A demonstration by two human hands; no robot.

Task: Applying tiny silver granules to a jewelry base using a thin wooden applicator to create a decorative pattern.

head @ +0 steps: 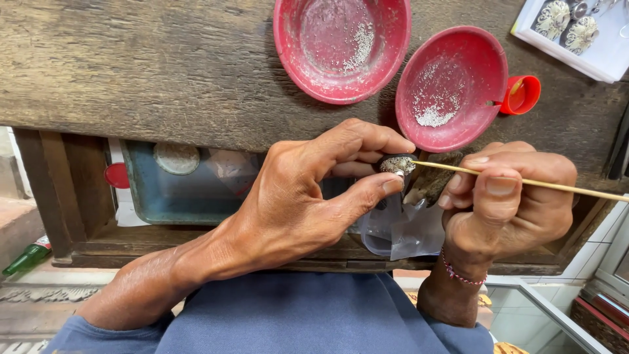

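A small silvery ornament (397, 164), grainy on top, is pinched between the thumb and fingers of the left hand (308, 190), which is closed tightly around it at the near edge of the wooden table (164, 65). A thin wooden stick (544, 185) is gripped by the right hand (508, 196), whose fingers are curled shut on it with the thumb pressed on top; the stick's tip is laid against the ornament from the right. Just beyond the hands, two red bowls are set on the table: a larger red bowl (386, 59) to the far left and a handled red bowl (485, 72) to its right, each dusted with tiny pale granules. A white tray (609, 62) with ornate oval pieces is seen at the far right corner. Below the table, an open drawer (141, 196) is visible.
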